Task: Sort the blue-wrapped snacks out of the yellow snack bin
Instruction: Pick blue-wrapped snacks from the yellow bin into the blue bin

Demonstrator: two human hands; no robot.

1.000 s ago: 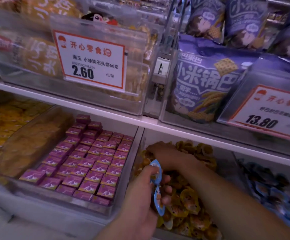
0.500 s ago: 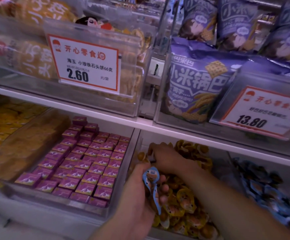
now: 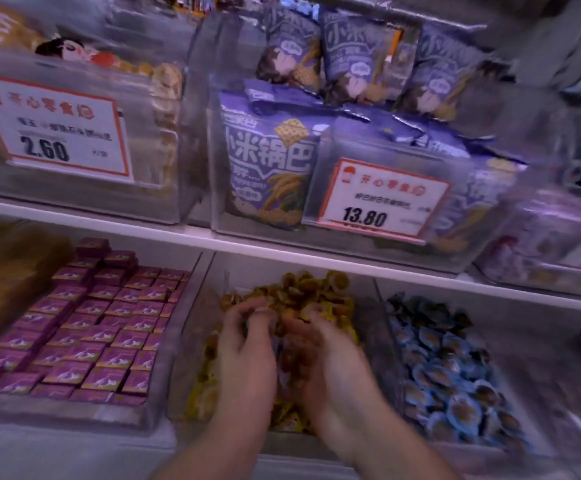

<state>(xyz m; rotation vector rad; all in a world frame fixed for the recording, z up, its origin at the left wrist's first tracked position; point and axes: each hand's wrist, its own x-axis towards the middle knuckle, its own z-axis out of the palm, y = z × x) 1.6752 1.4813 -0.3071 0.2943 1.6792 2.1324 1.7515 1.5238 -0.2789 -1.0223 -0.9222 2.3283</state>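
**Both hands in the yellow snack bin, frame blurred**

Left hand (image 3: pixel 244 355) and right hand (image 3: pixel 320 362) both reach into the clear plastic bin of yellow-wrapped snacks (image 3: pixel 368 306), lower shelf, centre of view. Hands sit side by side, nearly touching, over the middle of the yellow pile (image 3: pixel 303 289). Left fingers (image 3: pixel 247 310) curl inward at 12 o'clock from the palm, tips among the wrappers; cannot tell if they hold anything. Right fingers (image 3: pixel 311 322) also bent down into the pile; grip state unclear, motion blur hides the tips. No blue wrapper can be made out in either hand.

Blue-wrapped round snacks (image 3: pixel 445 368) fill the clear bin just beside, at 3 o'clock from the hands, separated by the transparent wall. Whether any blue pieces lie mixed in the yellow bin is too blurred to tell.

At 9 o'clock from the hands: clear bin of small purple-pink boxed snacks (image 3: pixel 88 327) in tidy rows. Further at 9 o'clock, a brownish-yellow packaged stack (image 3: pixel 8 278), blurred.

White shelf edge (image 3: pixel 282 249) runs across at 12 o'clock. Above it, large purple crisp bags (image 3: pixel 265 164) in a clear bin, with a white red-bordered price tag reading 13.80 (image 3: pixel 382 199). At 10 o'clock, another white red-bordered tag reading 2.60 (image 3: pixel 51 128) on a clear bin.
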